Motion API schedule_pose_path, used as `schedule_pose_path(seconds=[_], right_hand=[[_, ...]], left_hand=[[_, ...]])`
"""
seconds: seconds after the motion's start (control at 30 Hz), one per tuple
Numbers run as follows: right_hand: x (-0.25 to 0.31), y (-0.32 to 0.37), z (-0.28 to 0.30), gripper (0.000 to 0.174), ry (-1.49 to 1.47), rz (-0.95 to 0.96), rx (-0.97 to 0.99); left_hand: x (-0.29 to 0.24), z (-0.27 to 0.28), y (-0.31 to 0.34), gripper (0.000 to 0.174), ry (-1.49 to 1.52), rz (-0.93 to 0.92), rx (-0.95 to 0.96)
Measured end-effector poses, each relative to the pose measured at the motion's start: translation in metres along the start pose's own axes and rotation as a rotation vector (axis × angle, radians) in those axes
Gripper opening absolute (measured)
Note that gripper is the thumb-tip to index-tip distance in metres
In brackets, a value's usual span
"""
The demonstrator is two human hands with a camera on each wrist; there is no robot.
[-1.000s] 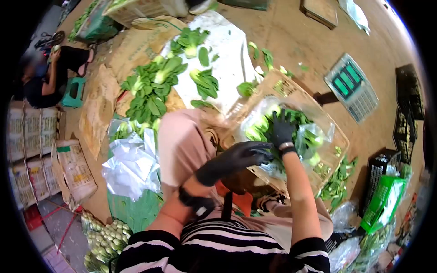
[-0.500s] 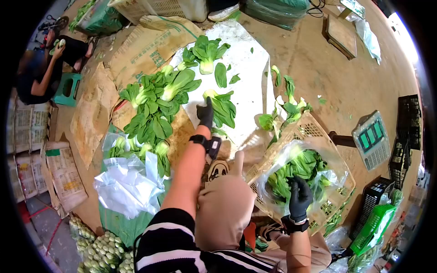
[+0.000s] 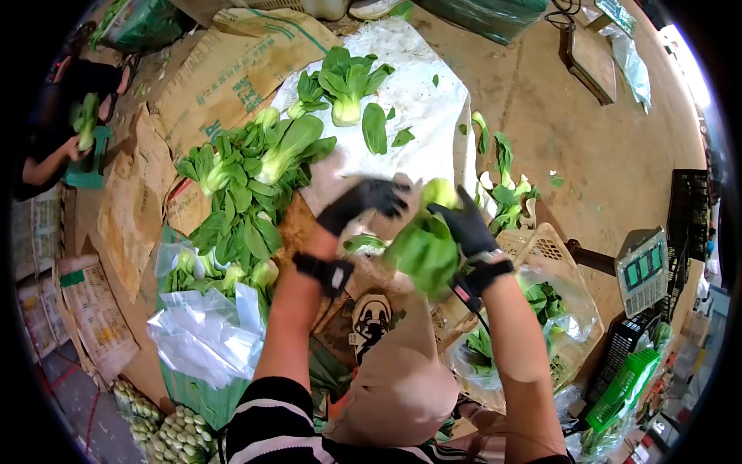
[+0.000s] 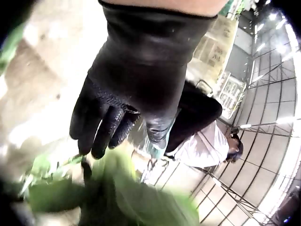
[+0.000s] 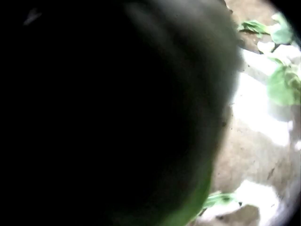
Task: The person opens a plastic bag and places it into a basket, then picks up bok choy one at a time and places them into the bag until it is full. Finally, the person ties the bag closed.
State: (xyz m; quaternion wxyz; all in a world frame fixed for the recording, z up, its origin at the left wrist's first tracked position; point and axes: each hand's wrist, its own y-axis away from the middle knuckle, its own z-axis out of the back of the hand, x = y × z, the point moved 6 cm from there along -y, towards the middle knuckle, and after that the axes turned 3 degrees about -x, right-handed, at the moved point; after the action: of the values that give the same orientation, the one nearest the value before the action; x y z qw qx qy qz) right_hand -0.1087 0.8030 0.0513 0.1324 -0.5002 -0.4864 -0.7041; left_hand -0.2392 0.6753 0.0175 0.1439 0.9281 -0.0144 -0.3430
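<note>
One bok choy (image 3: 425, 251) in right hand (image 3: 468, 226), left hand (image 3: 365, 203) near its edge

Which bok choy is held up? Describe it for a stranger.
Find the big white sheet. Over its near end, between the black-gloved left hand and right hand, is the bok choy. Unlike the heads lying there, it is held up.

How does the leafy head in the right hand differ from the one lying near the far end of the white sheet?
The held head is gripped by the right hand, while the far head lies untouched on the white sheet. The held head's leaves point toward the person; the far head's point away. The held head looks blurred, the far head fairly sharp. Both have green leaves and a pale base.
</note>
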Motion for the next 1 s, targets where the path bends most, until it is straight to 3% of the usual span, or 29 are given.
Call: schedule_pose_path(seconds=[0.03,0.07,0.1,0.13,0.17,0.2,0.27,0.33,0.4,0.47,0.53,0.6,0.67,0.73,0.8,0.83,0.87,0.9,0.93,0.97,1.0], right_hand=[[0.031,0.027,0.0,0.091,0.027,-0.053,-0.011],[0.035,0.039,0.005,0.086,-0.117,-0.045,0.028],[0.032,0.047,0.014,0.084,-0.106,0.032,0.043],[0.032,0.06,0.019,0.081,-0.138,0.032,0.045],[0.029,0.07,0.023,0.079,-0.157,0.014,0.061],[0.027,0.082,0.025,0.078,-0.176,-0.004,0.078],[0.027,0.103,0.024,0.08,-0.276,-0.084,0.05],[0.02,0.115,0.03,0.083,-0.285,-0.095,0.063],[0.02,0.128,0.035,0.082,-0.393,-0.111,0.022],[0.022,0.134,0.036,0.08,-0.452,-0.168,0.029],[0.017,0.127,0.041,0.078,-0.296,-0.11,0.045],[0.033,0.117,0.02,0.075,-0.058,-0.007,0.111],[0.046,0.106,-0.013,0.073,0.237,0.201,0.181],[0.052,0.093,-0.047,0.077,0.637,0.348,0.278],[0.037,0.077,-0.069,0.075,0.697,0.368,0.353],[0.024,0.068,-0.074,0.075,0.718,0.316,0.377],[0.016,0.06,-0.076,0.075,0.725,0.32,0.386],[0.009,0.054,-0.076,0.075,0.777,0.336,0.364],[0.004,0.054,-0.076,0.076,0.825,0.342,0.344],[0.005,0.052,-0.075,0.076,0.846,0.3,0.335],[0.006,0.052,-0.074,0.076,0.844,0.298,0.342]], left_hand=[[-0.008,0.06,-0.019,0.027,-0.251,-0.245,-0.252],[-0.029,0.112,-0.035,0.027,-0.789,-0.349,-0.695],[-0.068,0.114,-0.03,0.032,-1.327,-0.316,-1.216],[-0.088,0.122,-0.031,0.049,-1.179,-0.777,-1.236],[-0.101,0.118,-0.031,0.068,-1.433,-0.716,-1.575],[-0.102,0.137,-0.048,0.083,-1.458,-0.53,-1.612],[-0.084,0.177,-0.071,0.088,-1.351,-0.247,-1.411],[-0.085,0.189,-0.064,0.083,-1.256,-0.32,-1.402],[-0.086,0.18,-0.054,0.077,-0.939,-0.718,-1.106],[-0.086,0.165,-0.031,0.069,-0.847,-0.672,-1.164],[-0.074,0.127,-0.006,0.066,-0.719,-0.736,-0.76],[-0.049,0.07,0.024,0.064,-0.983,-0.445,-0.569],[0.001,0.054,0.026,0.063,-0.994,-0.267,-0.094],[0.036,0.051,0.025,0.052,-1.027,-0.019,0.065],[0.065,0.069,0.015,0.053,-0.994,0.061,0.029],[0.063,0.087,0.015,0.05,-1.005,0.058,-0.147],[0.053,0.107,0.017,0.044,-0.822,-0.058,-0.336],[0.036,0.129,0.024,0.038,-0.936,-0.318,-0.508],[0.012,0.153,0.039,0.033,-0.998,-0.478,-0.804],[-0.041,0.122,0.076,0.033,-1.369,-0.631,-1.156],[-0.064,0.137,0.091,0.038,-1.627,-0.854,-1.268]])
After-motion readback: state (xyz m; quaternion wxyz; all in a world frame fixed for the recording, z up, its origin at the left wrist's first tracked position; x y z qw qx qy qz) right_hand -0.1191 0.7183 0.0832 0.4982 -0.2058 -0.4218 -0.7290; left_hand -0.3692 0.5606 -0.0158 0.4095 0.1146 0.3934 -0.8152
